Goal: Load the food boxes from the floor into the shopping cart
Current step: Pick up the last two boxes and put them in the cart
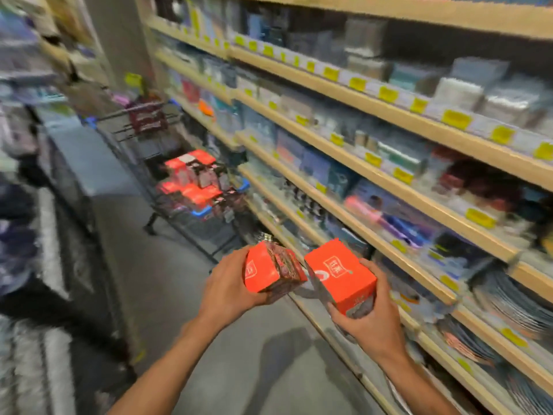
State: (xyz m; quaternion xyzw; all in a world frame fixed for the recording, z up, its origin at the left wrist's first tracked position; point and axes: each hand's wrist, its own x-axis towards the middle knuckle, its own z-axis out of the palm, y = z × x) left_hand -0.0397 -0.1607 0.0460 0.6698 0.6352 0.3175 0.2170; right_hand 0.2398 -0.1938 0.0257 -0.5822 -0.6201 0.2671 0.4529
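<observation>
Now, in the head view, the left hand (227, 283) grips one orange food box (270, 271) and the right hand (369, 319) grips another box (339, 272), fingers curled round each, near the shelves (389, 121); farther left, the shopping cart (167, 163) holds more boxes (194, 178).

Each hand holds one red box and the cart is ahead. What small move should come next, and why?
Probably carry both boxes forward toward the shopping cart. The left hand grips one red box and the right hand grips the other red box, both in the air and well short of the cart, where similar red boxes already lie. The picture is blurred, so details are uncertain.
</observation>
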